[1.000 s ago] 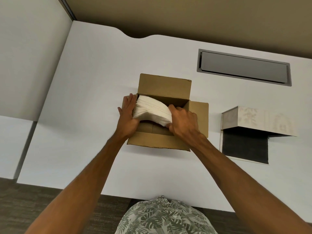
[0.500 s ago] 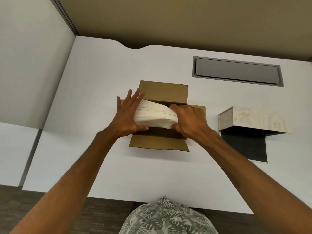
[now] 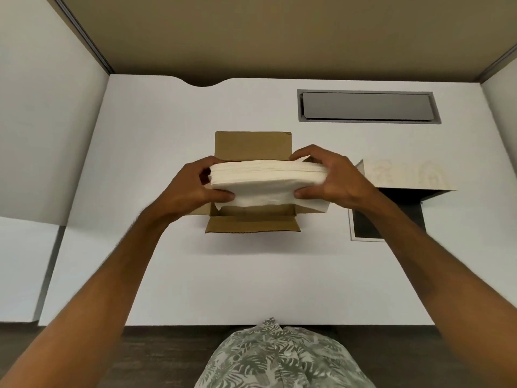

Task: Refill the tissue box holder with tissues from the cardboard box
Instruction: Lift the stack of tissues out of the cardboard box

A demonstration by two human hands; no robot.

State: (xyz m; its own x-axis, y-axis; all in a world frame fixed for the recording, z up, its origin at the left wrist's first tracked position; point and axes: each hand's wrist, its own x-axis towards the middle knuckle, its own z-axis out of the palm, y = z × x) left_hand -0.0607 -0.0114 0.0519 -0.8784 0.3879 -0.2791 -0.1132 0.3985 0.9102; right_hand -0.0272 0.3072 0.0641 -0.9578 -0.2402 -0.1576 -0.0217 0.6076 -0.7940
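Observation:
A thick white stack of tissues (image 3: 265, 182) hangs level above the open cardboard box (image 3: 251, 147) in the middle of the white desk. My left hand (image 3: 193, 189) grips the stack's left end and my right hand (image 3: 333, 177) grips its right end. One loose sheet droops from the underside toward the box. To the right sits the tissue box holder (image 3: 405, 175), a pale patterned cover tipped up over a dark base panel (image 3: 372, 222); my right forearm hides part of it.
A grey recessed cable hatch (image 3: 366, 106) lies in the desk at the back right. White partition walls stand at both sides, a tan one behind. The desk's near edge (image 3: 195, 323) runs just ahead of my patterned shirt.
Both hands have lifted the tissue stack out of the cardboard box and turned it level; it now hangs above the box instead of half inside it.

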